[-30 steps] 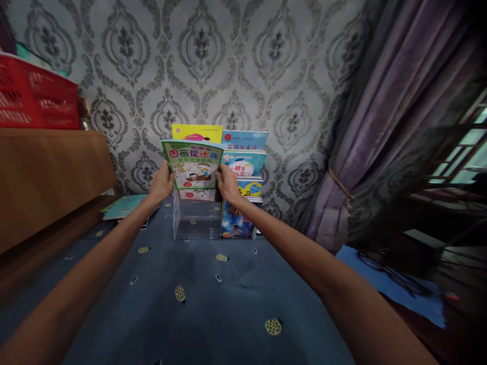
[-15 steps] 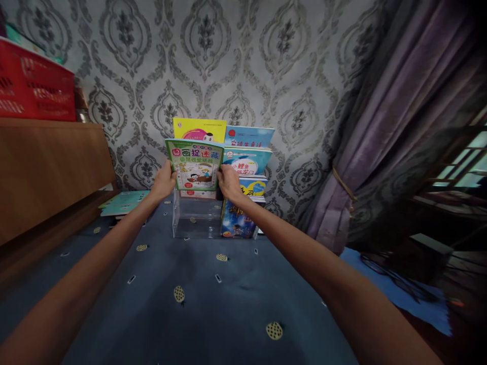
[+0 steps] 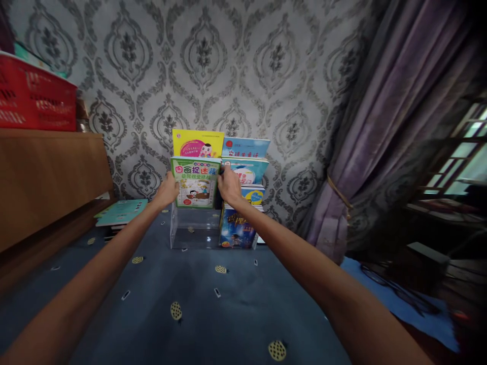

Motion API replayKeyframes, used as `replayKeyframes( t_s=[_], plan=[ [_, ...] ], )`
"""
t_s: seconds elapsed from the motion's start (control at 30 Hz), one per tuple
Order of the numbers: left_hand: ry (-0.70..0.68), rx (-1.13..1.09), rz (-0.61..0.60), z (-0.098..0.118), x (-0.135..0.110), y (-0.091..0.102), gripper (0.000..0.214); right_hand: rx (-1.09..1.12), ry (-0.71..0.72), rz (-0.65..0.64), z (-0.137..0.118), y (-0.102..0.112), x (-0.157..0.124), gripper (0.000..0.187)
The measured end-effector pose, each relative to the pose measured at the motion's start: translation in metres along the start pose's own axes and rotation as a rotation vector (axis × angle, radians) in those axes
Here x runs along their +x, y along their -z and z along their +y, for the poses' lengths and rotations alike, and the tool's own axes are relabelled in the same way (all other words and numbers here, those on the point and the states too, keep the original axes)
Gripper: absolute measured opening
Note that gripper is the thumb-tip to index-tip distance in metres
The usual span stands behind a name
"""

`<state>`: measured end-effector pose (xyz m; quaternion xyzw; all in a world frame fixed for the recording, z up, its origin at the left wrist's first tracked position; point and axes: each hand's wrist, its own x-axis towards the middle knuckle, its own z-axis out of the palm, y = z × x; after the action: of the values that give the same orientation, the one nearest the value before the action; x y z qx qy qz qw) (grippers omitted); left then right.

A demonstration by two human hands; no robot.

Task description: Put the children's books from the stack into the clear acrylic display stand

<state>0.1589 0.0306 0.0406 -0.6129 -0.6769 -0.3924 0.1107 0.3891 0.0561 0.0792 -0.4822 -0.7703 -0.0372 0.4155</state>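
A green picture book with Chinese characters on its cover stands upright in the left half of a clear plastic book rack. My left hand grips its left edge and my right hand its right edge. Behind it rises a yellow book, partly covered. To the right, the rack's tiers carry a light blue book, a turquoise book, a yellow-and-blue book and a dark blue book at the front. My right hand and forearm hide parts of these.
A dark blue patterned cloth covers the surface under the rack. At left, a stack of turquoise books lies beside a wooden cabinet topped by a red basket. A purple curtain hangs at right, near glasses on blue cloth.
Both hands have lowered the green book in the rack, and it now sits straighter, showing more of the yellow book behind. The whole view has shifted slightly, with things lower in the picture.
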Motion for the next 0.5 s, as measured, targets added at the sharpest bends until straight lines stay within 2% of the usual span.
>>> replayKeyframes(
  t_s=[0.2, 0.33, 0.5],
  plan=[
    [0.03, -0.14, -0.021, -0.006, 0.008, -0.002, 0.031, -0.01, -0.014, -0.018, 0.004, -0.004, 0.007, 0.028],
    [0.043, -0.195, 0.019, -0.004, 0.019, -0.005, 0.035, 0.037, -0.009, 0.037, 0.006, -0.011, 0.018, 0.025],
    [0.104, -0.18, 0.033, -0.001, 0.03, -0.01, 0.033, 0.147, 0.073, 0.099, 0.011, -0.02, 0.024, 0.023]
  ],
)
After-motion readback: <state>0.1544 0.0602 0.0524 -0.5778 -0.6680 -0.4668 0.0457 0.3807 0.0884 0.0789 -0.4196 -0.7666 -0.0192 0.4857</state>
